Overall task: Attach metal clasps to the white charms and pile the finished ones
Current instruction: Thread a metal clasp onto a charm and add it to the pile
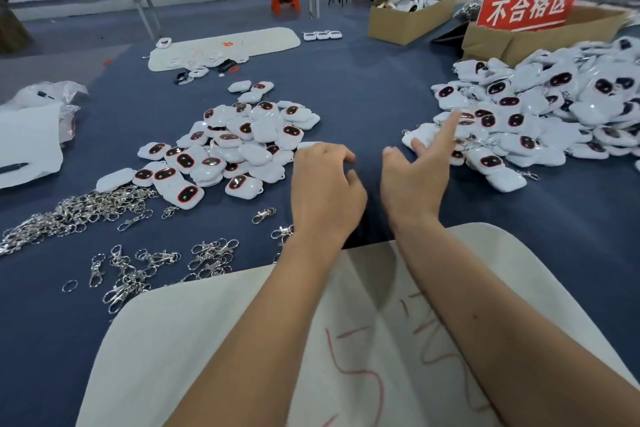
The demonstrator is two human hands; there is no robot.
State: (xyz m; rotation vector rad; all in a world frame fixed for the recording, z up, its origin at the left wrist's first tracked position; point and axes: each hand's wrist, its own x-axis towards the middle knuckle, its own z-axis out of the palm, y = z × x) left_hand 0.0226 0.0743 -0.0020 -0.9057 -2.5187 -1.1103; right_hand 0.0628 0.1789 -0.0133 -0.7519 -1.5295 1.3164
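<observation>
Bench (346, 87) under blue cloth, carries everything. Biggest item: finished pile (540, 107) of white charms at right, clasps visible on some at its near edge. Next, unfinished pile (235, 146) centre-left, charms with dark faces, no clasps seen on them. Metal clasps (79, 211) in a loose heap at left, more scattered near the bench's front edge. Cream mat (242, 340) under both forearms.

Right hand (415, 184) reaches toward the finished pile, fingers (450, 128) spread and straight, index tip at or just over the pile's near edge; holds nothing visible. Left hand (325, 191) hovers between the piles, fingers loosely curled, nothing visibly held, though the palm side is hidden.

Handling guess: charms look like light, rigid, glossy plastic, probably slippery, so pinch by the edges, not the face. Clasps small, stiff, likely to tangle; pick one by the hook body. Next charm likely comes from the unfinished pile.
</observation>
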